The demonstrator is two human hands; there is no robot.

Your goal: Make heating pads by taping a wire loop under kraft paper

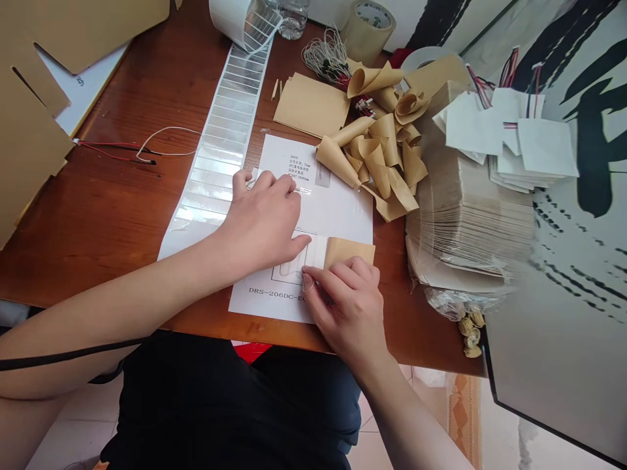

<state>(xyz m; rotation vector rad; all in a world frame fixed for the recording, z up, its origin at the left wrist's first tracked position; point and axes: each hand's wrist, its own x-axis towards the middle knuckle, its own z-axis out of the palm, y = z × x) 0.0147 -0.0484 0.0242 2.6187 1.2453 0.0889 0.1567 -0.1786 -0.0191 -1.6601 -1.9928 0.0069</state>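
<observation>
My left hand (264, 219) lies palm down over a printed sheet (343, 212), fingers apart, its thumb reaching to a thin white square (318, 248). A bit of pale wire shows by its outer fingers; what lies beneath the palm is hidden. My right hand (350, 294) is closed, thumb and forefinger pinching a thin white wire (308, 286) at the square's lower edge. Looped wire runs across the printed outline left of that pinch. Brown backing paper (350, 250) covers the right part of the square, just above my right knuckles.
A label strip (240, 98) unrolls from a roll (230, 19) on the left. Curled brown paper pieces (382, 150), a brown paper stack (313, 104) and bundled wires (326, 55) lie behind. At right, white wired pads (514, 130) top a wrapped stack (470, 222); peanuts (471, 333) sit near the edge.
</observation>
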